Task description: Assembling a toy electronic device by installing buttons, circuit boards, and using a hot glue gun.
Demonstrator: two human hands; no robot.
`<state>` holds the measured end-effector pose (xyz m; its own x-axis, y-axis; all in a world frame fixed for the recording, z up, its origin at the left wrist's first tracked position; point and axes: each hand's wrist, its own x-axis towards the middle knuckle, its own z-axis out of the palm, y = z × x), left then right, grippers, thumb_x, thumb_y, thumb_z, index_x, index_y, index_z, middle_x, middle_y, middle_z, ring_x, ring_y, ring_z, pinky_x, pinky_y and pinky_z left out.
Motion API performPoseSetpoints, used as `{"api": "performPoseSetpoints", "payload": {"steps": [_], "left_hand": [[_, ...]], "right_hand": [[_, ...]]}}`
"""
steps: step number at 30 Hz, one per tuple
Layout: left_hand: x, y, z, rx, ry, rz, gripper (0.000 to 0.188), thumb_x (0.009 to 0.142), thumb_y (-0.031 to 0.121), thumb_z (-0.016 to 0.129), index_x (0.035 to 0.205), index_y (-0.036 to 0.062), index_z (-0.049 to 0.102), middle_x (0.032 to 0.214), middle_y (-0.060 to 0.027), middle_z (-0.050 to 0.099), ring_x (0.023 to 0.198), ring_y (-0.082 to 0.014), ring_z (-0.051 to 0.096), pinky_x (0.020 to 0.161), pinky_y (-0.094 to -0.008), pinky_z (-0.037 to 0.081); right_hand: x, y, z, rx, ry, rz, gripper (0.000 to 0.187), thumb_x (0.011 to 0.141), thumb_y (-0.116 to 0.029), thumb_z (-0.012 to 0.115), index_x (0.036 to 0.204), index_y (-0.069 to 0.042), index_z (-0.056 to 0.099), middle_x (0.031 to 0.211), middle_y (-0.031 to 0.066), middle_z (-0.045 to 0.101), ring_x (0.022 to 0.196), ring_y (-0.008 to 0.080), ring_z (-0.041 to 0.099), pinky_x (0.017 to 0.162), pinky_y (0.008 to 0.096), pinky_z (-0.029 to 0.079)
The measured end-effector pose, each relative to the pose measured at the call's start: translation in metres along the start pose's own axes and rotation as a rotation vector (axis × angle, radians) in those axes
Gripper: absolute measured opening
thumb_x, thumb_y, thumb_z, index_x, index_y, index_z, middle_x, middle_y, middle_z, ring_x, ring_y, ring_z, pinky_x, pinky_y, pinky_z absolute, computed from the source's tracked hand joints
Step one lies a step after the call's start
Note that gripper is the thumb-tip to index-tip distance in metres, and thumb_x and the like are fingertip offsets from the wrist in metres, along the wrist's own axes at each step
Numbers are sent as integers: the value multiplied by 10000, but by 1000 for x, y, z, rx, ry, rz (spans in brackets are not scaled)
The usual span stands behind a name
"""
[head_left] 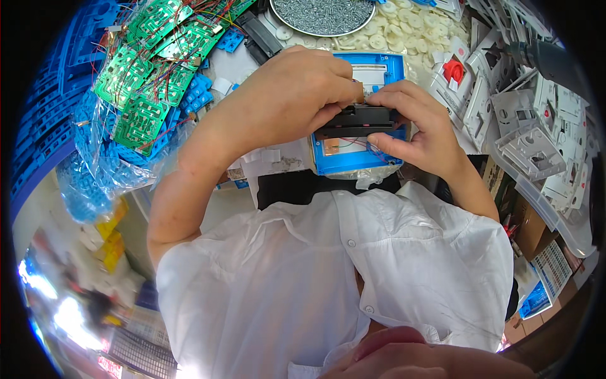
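A blue rectangular plastic casing point(395, 67) lies in front of me, with thin wires and small fittings inside it. Above its middle is a long black plastic part point(363, 119), gripped at its right end between the thumb and fingers of my right hand point(424, 126). My left hand point(303, 95) reaches over from the left with its fingers closed in a pinch at the far edge of the black part. A small brownish piece shows at those fingertips, too small to name. Red and blue wires point(374, 149) run below the black part inside the casing.
Green circuit boards point(165, 82) with wires are heaped at the left on bagged blue parts point(101, 165). Farther back stand a round tray of small screws point(325, 16), pale plastic discs point(404, 25) and a black part point(260, 38). White plastic housings point(527, 123) fill a bin at right.
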<state>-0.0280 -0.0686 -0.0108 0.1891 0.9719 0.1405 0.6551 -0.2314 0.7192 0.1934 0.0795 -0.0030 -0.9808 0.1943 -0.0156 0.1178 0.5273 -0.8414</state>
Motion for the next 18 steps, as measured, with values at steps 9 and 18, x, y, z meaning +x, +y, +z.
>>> {"api": "performPoseSetpoints", "payload": {"steps": [9, 18], "left_hand": [[-3, 4, 2, 18, 43, -14, 79, 805, 51, 718, 849, 47, 652, 910, -84, 631, 887, -329, 618, 792, -448, 472], [-23, 33, 8, 134, 93, -111, 373, 759, 184, 810, 1081, 49, 677, 1122, -84, 653, 1040, -313, 619, 928, -439, 460]], "right_hand": [[9, 4, -4, -177, -115, -181, 485, 799, -177, 796, 1260, -92, 669, 1088, 128, 625, 973, 332, 638, 814, 399, 551], [13, 1, -6, -245, -194, -188, 485, 822, -218, 791, 1280, -127, 658, 1134, 113, 621, 999, 333, 639, 825, 399, 555]]}}
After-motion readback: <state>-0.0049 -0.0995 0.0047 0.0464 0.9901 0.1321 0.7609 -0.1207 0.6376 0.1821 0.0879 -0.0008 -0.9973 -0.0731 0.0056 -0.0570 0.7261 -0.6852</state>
